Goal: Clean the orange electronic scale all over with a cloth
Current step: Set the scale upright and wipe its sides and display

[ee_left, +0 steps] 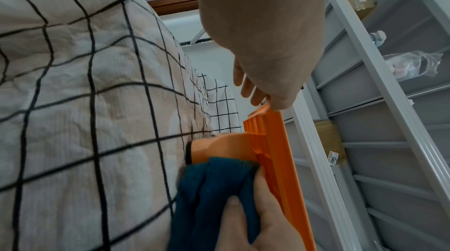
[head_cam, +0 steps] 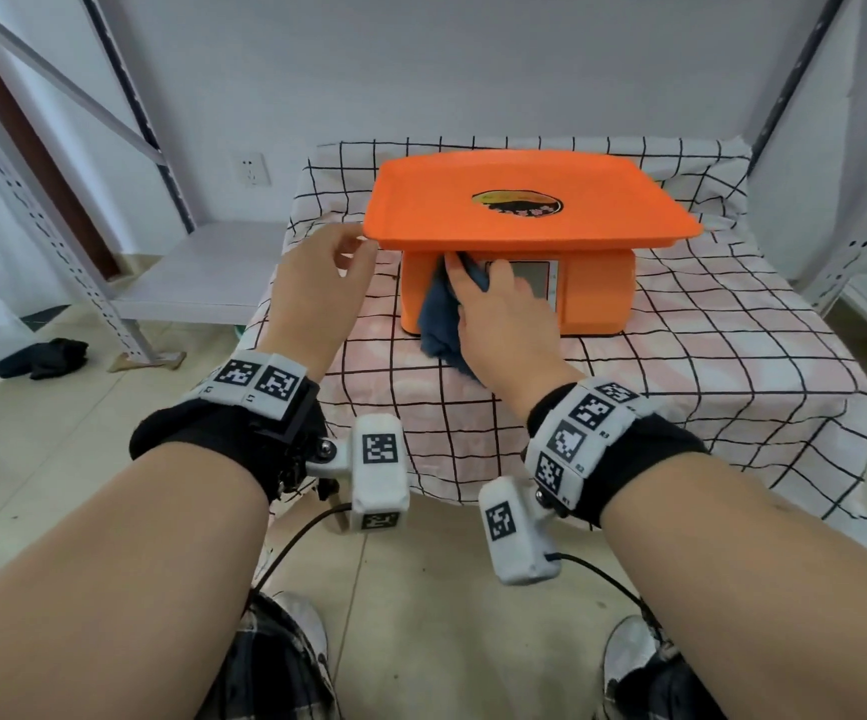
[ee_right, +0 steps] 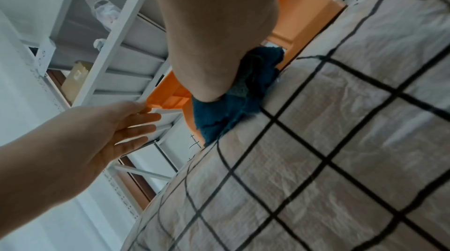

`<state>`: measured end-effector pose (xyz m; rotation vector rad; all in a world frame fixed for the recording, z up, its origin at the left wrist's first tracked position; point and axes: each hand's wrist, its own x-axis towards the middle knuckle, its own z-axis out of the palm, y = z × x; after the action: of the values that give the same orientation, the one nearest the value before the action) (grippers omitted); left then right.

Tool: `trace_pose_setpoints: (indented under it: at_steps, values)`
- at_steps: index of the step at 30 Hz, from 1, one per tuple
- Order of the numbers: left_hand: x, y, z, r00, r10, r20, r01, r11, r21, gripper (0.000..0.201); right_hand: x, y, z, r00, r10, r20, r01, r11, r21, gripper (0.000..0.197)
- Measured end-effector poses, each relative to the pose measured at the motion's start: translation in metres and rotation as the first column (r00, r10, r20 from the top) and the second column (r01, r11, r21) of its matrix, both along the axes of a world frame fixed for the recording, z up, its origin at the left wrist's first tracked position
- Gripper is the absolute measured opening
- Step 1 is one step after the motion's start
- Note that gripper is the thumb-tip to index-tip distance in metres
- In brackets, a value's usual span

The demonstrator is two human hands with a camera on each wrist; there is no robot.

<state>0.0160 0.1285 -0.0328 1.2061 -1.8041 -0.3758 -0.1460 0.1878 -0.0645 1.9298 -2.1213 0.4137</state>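
Note:
The orange electronic scale (head_cam: 525, 200) stands on the table with its wide tray on top and its display facing me. My right hand (head_cam: 473, 283) grips a dark blue cloth (head_cam: 439, 324) and presses it against the left front of the scale's body, just under the tray. The right wrist view shows the cloth (ee_right: 219, 116) bunched between that hand (ee_right: 214, 34) and the scale (ee_right: 309, 9). My left hand (head_cam: 353, 252) has relaxed fingers, and its fingertips touch the tray's near-left corner. In the left wrist view the thumb (ee_left: 280, 105) rests on the tray's edge (ee_left: 275, 149).
The table (head_cam: 681, 366) is covered by a black-and-white checked sheet. Grey metal shelving stands at the left (head_cam: 57, 200) and at the right (head_cam: 862, 226). A low shelf board (head_cam: 203, 272) sits left of the table. A dark rag (head_cam: 42, 358) lies on the floor.

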Motion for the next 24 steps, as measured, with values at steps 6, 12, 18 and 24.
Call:
trace_pose_setpoints:
  at_steps: [6, 12, 18, 24]
  values:
    - [-0.027, 0.002, -0.006, 1.0, 0.003, -0.028, -0.002, 0.999, 0.047, 0.048, -0.034, 0.019, 0.0, 0.992, -0.128, -0.013, 0.129, 0.989, 0.067, 0.06]
    - [-0.039, 0.004, -0.01, 1.0, 0.009, -0.018, -0.008, 0.998, 0.059, 0.053, -0.045, 0.029, -0.002, 0.971, -0.24, 0.012, 0.239, 0.97, 0.054, 0.063]
    - [-0.032, 0.001, -0.011, 1.0, 0.006, 0.016, -0.006, 1.0, 0.024, 0.055, -0.029, 0.021, 0.006, 0.994, 0.071, -0.08, -0.081, 0.987, -0.136, 0.048]
    - [-0.029, 0.001, -0.012, 1.0, 0.001, 0.029, -0.002, 0.999, 0.033, 0.052, -0.007, 0.003, 0.006, 0.994, 0.047, -0.102, -0.057, 0.994, -0.091, 0.045]
